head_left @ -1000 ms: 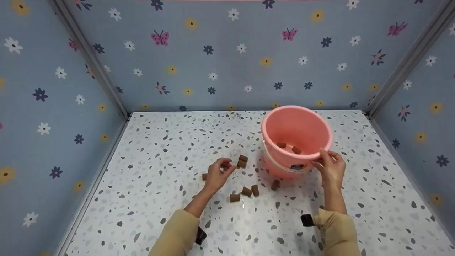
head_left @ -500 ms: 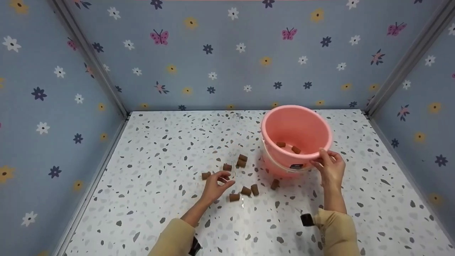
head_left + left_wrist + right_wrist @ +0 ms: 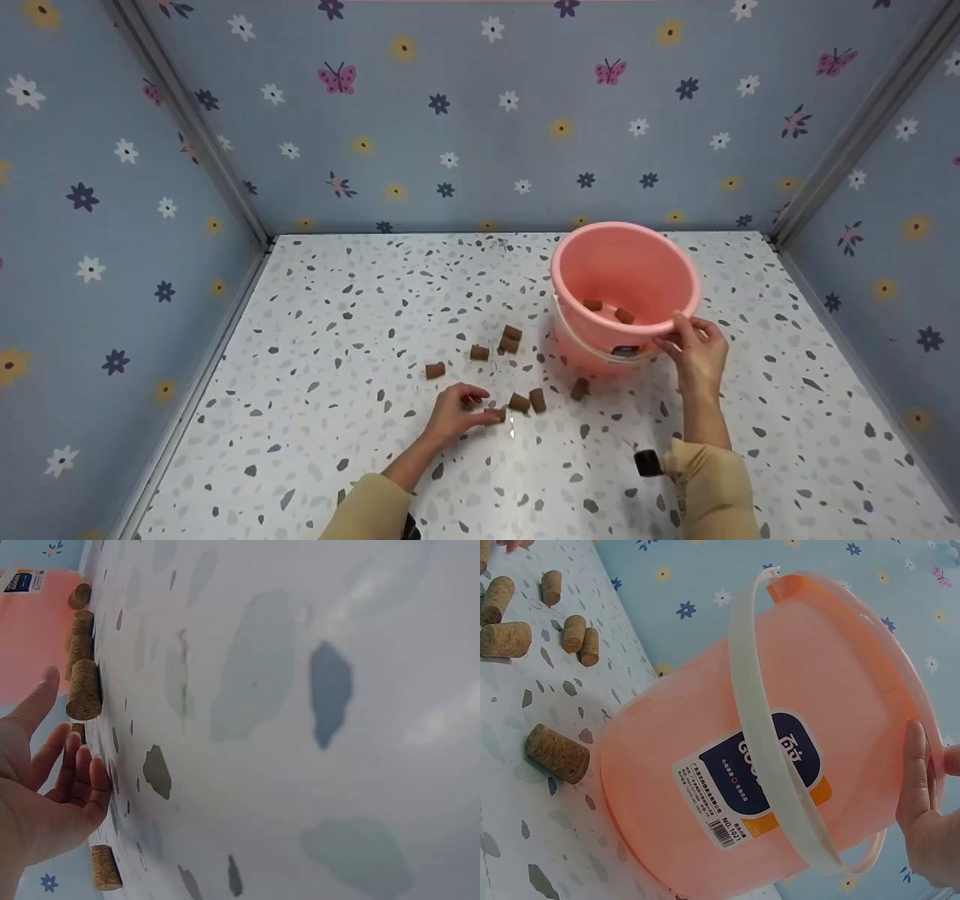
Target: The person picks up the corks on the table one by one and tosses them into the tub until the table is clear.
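Brown and stubby, a cork stopper (image 3: 84,690) is lying on the speckled table (image 3: 337,322) just beside the left hand's (image 3: 451,412) thumb; I cannot tell whether they are touching. That hand's fingers are bending loosely, standing apart from the thumb. The right hand (image 3: 699,356) is pinching the near rim of the pink bucket (image 3: 626,259). Inside it two loose corks (image 3: 624,316) are lying on the bottom, while seven others (image 3: 538,400) are scattering across the tabletop, one just beside the bucket.

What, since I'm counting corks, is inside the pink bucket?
Two corks lie at the bottom of the pink bucket; its near side hides part of the bottom, so anything there cannot be seen.
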Motion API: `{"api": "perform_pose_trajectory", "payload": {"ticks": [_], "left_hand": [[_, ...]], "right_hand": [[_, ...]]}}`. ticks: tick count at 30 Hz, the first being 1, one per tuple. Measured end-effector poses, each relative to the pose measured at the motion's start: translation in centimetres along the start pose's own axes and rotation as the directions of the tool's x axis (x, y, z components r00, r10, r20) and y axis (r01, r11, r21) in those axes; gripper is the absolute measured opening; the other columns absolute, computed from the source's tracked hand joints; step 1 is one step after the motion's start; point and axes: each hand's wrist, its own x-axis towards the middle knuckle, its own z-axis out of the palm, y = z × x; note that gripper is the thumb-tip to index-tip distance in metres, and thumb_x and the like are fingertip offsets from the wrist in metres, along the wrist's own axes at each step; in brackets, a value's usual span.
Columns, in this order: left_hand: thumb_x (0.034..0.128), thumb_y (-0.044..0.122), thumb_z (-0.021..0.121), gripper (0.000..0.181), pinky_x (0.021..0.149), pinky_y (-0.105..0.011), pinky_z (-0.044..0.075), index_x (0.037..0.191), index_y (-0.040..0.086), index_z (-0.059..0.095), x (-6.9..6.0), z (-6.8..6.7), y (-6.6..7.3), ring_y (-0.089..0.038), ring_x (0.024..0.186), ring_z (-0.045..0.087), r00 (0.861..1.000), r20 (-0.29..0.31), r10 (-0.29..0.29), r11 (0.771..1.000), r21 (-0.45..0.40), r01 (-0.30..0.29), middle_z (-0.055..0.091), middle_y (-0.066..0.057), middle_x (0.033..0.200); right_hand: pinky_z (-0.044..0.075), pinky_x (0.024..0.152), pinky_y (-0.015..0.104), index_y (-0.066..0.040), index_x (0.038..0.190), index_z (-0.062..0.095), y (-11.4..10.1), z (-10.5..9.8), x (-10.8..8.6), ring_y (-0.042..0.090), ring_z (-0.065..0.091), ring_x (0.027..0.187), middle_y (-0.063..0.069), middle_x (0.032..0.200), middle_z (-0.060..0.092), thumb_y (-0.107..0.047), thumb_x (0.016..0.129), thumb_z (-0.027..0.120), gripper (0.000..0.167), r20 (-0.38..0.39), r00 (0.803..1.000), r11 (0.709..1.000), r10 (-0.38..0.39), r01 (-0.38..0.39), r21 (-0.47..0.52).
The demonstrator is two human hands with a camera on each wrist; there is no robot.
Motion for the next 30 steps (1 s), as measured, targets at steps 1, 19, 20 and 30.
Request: {"api": "perform_pose_trajectory", "payload": {"ticks": [1, 19, 20, 30], "left_hand": [[0.0659, 0.02, 0.078, 0.039, 0.07, -0.03, 0.042, 0.096, -0.001, 0.063, -0.02, 0.04, 0.01, -0.025, 0.08, 0.052, 1.0, 0.001, -0.001, 1.0, 0.007, 0.001, 0.057, -0.011, 0.087], [0.0624, 0.011, 0.079, 0.03, 0.065, -0.027, 0.041, 0.085, 0.0, 0.063, -0.56, 0.97, 0.07, -0.021, 0.075, 0.051, 0.998, -0.032, -0.045, 0.999, 0.029, 0.046, 0.056, -0.006, 0.082], [0.0623, 0.011, 0.079, 0.029, 0.065, -0.027, 0.041, 0.084, 0.0, 0.063, -0.55, 0.98, 0.05, -0.021, 0.075, 0.051, 0.999, -0.034, -0.039, 0.999, 0.032, 0.041, 0.056, -0.006, 0.081], [0.0622, 0.012, 0.079, 0.026, 0.062, -0.026, 0.041, 0.082, 0.002, 0.067, -0.25, 0.89, 0.09, -0.02, 0.072, 0.052, 0.999, -0.048, -0.026, 0.999, 0.043, 0.028, 0.057, -0.005, 0.078]], "right_hand": [[0.05, 0.061, 0.041, 0.002, 0.103, 0.05, -0.01, 0.01, 0.0, 0.035, 0.062, 0.076, 0.026, 0.094, 0.06, -0.024, 0.071, 0.074, 0.048, -0.002, 1.0, 1.0, -0.001, 0.001, -0.001], [0.049, 0.062, 0.043, 0.003, 0.103, 0.049, 0.14, -0.01, 0.04, 0.037, 0.061, 0.077, 0.028, 0.093, 0.059, -0.022, 0.071, 0.075, 0.048, 0.002, 1.0, 1.0, 0.012, -0.012, 0.029], [0.049, 0.062, 0.043, 0.003, 0.103, 0.049, 0.15, -0.02, 0.04, 0.036, 0.061, 0.077, 0.028, 0.093, 0.059, -0.022, 0.071, 0.075, 0.048, 0.004, 1.0, 0.999, 0.013, -0.013, 0.029], [0.05, 0.062, 0.042, 0.002, 0.103, 0.049, 0.12, 0.04, 0.12, 0.036, 0.062, 0.077, 0.026, 0.093, 0.06, -0.024, 0.071, 0.075, 0.048, -0.006, 1.0, 1.0, 0.015, -0.015, 0.014]]}}
